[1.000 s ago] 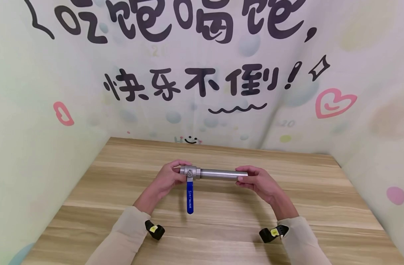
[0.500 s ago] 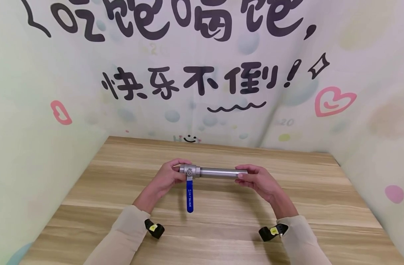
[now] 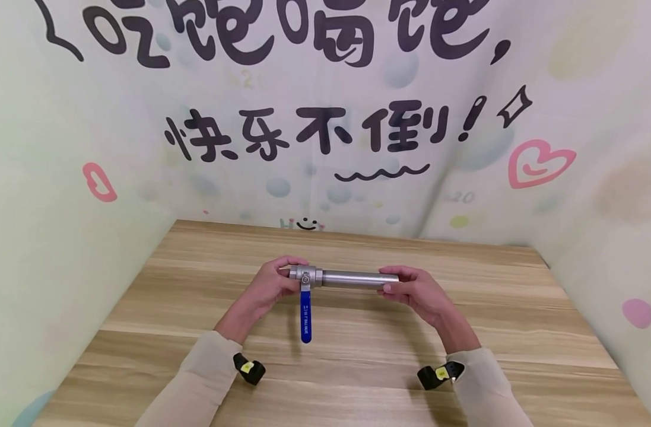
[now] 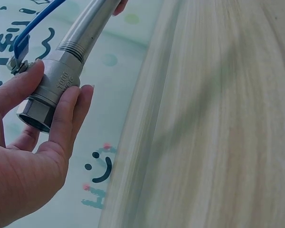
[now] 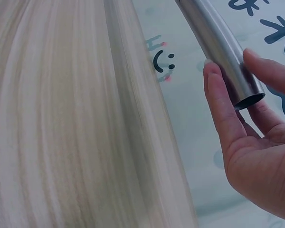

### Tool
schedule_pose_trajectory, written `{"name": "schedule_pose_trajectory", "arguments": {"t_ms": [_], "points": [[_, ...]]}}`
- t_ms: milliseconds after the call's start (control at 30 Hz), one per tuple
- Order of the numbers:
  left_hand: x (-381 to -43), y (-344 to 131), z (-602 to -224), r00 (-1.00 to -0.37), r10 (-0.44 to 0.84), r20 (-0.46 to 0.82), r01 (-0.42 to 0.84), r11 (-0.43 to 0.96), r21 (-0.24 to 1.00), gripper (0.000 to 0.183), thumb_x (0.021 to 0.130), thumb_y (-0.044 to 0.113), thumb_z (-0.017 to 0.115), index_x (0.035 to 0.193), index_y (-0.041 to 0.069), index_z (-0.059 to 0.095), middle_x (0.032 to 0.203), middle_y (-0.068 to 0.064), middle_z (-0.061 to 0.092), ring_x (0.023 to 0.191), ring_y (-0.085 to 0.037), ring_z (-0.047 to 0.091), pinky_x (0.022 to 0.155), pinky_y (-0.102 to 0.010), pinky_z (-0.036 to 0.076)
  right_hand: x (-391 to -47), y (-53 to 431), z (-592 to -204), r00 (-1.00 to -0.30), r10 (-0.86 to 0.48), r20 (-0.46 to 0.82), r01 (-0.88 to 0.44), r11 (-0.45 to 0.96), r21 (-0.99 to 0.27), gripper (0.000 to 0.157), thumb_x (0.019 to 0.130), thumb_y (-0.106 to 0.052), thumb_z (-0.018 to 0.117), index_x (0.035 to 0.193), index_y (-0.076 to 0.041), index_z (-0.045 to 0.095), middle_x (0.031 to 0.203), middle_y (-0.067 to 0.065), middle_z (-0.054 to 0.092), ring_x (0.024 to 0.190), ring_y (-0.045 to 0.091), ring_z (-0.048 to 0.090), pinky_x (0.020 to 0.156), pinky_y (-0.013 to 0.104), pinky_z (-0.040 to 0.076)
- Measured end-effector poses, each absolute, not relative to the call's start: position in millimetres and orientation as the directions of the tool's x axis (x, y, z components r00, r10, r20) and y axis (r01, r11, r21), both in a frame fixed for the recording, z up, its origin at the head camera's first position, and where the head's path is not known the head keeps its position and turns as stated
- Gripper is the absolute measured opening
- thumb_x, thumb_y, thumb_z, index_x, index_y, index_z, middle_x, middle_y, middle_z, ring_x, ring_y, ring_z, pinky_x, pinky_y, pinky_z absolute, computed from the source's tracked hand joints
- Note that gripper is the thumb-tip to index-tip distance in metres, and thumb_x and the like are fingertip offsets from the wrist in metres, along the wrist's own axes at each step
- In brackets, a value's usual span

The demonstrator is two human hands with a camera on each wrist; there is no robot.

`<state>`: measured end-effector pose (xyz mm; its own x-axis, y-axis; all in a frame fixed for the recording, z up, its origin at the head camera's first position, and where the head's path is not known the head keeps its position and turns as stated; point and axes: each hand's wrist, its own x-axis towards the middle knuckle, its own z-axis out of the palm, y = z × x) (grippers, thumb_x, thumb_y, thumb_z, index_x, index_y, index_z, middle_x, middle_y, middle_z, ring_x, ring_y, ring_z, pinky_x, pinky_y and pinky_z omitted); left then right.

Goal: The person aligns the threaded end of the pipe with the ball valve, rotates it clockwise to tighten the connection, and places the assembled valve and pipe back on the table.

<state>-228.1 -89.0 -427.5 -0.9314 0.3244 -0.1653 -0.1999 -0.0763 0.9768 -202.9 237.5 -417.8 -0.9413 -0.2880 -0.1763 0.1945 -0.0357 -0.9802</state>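
A steel ball valve [image 3: 306,275] with a blue lever handle [image 3: 305,317] is joined to a straight metal pipe [image 3: 357,279]. My left hand [image 3: 266,289] grips the valve body at its open left end, thumb in front and fingers behind. In the left wrist view, a few pipe threads [image 4: 72,49] show where the pipe enters the valve. At the other end, my right hand [image 3: 417,292] holds the pipe between thumb and fingers; its open end [image 5: 250,101] shows in the right wrist view. Both parts are held level above the table, the lever pointing toward me.
The wood-grain table [image 3: 336,367] lies below, with shadows of the arms and pipe on it. A printed cloth wall [image 3: 314,196] with writing rises behind its far edge, and side walls flank it. A small black wrist camera [image 3: 249,370] sits at each cuff.
The right hand's fingers shift very slightly on the pipe's end. Otherwise the hands, valve and pipe keep their places; the head view has tilted a little.
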Motion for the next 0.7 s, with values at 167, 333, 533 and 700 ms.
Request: {"name": "schedule_pose_trajectory", "arguments": {"t_ms": [167, 333, 533, 700], "points": [[-228.4, -88.2, -426.6, -0.931, 0.328, -0.163, -0.198, -0.078, 0.977, 0.054, 0.070, -0.017, 0.060, 0.122, -0.002, 0.060, 0.119, -0.017, 0.061, 0.093, -0.022, 0.058, 0.074, -0.032, 0.051, -201.7, 238.8, -414.8, -0.940, -0.294, -0.175, 0.193, -0.033, -0.981, 0.050, 0.083, 0.005, 0.067, 0.128, 0.012, 0.048, 0.109, 0.009, 0.060, 0.090, 0.021, 0.070, 0.082, 0.029, 0.055], [-229.5, -87.2, -426.7, -0.930, 0.334, -0.155, -0.194, -0.085, 0.977, 0.054, 0.069, -0.016, 0.061, 0.120, -0.001, 0.061, 0.117, -0.016, 0.062, 0.093, -0.022, 0.058, 0.072, -0.030, 0.051, -201.9, 241.0, -414.0, -0.939, -0.299, -0.169, 0.190, -0.042, -0.981, 0.043, 0.085, 0.004, 0.066, 0.125, 0.012, 0.052, 0.111, 0.012, 0.060, 0.090, 0.023, 0.070, 0.084, 0.031, 0.055], [-228.3, -86.8, -428.2, -0.931, 0.336, -0.146, -0.188, -0.096, 0.977, 0.055, 0.069, -0.016, 0.062, 0.122, -0.003, 0.060, 0.115, -0.014, 0.063, 0.091, -0.021, 0.059, 0.073, -0.031, 0.050, -201.4, 241.7, -414.8, -0.939, -0.298, -0.169, 0.196, -0.064, -0.978, 0.040, 0.086, 0.002, 0.066, 0.123, 0.011, 0.055, 0.112, 0.015, 0.059, 0.088, 0.024, 0.071, 0.084, 0.034, 0.056], [-225.1, -88.5, -429.6, -0.934, 0.324, -0.152, -0.192, -0.095, 0.977, 0.055, 0.068, -0.017, 0.061, 0.121, -0.003, 0.060, 0.116, -0.015, 0.061, 0.091, -0.021, 0.057, 0.072, -0.031, 0.049, -201.6, 239.8, -416.3, -0.935, -0.303, -0.185, 0.215, -0.069, -0.974, 0.043, 0.087, -0.001, 0.066, 0.126, 0.011, 0.053, 0.111, 0.014, 0.059, 0.089, 0.024, 0.070, 0.087, 0.037, 0.055]]}}
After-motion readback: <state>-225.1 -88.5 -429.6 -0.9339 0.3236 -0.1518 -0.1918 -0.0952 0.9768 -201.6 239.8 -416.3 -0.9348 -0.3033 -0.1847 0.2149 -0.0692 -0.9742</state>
